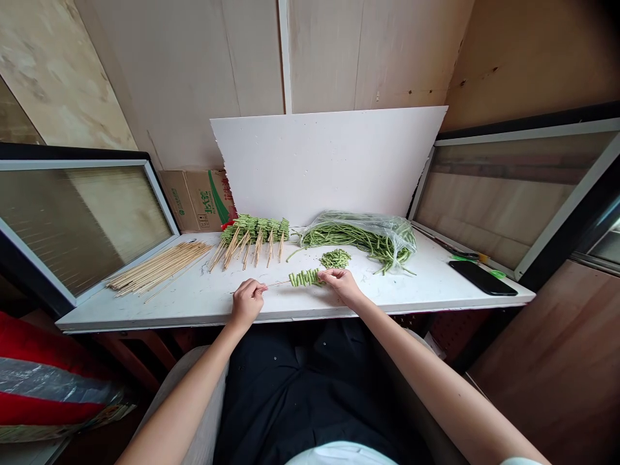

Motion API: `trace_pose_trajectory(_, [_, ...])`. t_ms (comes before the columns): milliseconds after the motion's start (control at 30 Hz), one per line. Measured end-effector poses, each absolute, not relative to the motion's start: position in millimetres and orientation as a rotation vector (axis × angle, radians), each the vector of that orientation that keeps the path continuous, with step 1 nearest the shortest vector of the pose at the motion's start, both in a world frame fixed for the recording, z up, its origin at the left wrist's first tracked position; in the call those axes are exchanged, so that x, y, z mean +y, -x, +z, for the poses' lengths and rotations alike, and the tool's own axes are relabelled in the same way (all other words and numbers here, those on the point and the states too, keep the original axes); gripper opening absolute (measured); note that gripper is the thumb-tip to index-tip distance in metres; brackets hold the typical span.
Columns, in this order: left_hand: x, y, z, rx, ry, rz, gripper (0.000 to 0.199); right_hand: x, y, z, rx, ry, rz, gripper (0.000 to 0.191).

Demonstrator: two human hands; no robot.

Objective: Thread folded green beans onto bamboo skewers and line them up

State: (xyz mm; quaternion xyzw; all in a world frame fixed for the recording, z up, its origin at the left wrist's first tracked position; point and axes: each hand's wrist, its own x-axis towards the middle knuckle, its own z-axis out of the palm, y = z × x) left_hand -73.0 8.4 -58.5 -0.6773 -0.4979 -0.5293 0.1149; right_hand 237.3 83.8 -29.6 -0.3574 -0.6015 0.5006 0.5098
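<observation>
Between my hands a bamboo skewer (277,283) is held level just above the front of the white table. A zigzag of green bean (304,278) is threaded on its right part. My left hand (248,301) is closed around the bare left end of the skewer. My right hand (341,286) pinches the right end of the threaded bean, with the fingertips partly hiding it. Behind my right hand lies a small heap of short cut bean pieces (335,259).
Finished bean skewers (255,234) are stacked at the back left, with bare skewers (157,265) to their left. Long beans in a clear plastic bag (361,234) lie at the back right. A black phone (482,278) rests at the right edge. A white board (329,165) stands behind.
</observation>
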Motion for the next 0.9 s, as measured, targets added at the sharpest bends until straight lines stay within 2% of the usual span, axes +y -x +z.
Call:
trace_pose_trajectory(167, [7,71,-56,-1.46,1.991,-1.56,0.026,83,-235,-27,-1.42,0.866,1.232,0.038])
trace_pose_trajectory(367, [10,72,-55,-1.476,1.933,-1.647,0.023,80,-243,-16,-1.532,0.81,1.166,0.049])
trace_pose_trajectory(467, [11,73,-55,-1.514,1.893,-1.679,0.021,81,-250,-13,-1.73,0.847,0.961,0.049])
trace_pose_trajectory(633, [11,74,-56,-1.552,1.884,-1.686,0.021,89,-253,-25,-1.989,1.012,0.394,0.031])
trace_pose_trajectory(800, [12,74,-56,-1.55,1.901,-1.672,0.021,98,-252,-36,-2.067,1.036,0.36,0.025])
trace_pose_trajectory(900, [12,74,-57,-1.543,1.918,-1.664,0.021,101,-254,-38,-2.025,1.027,0.374,0.029])
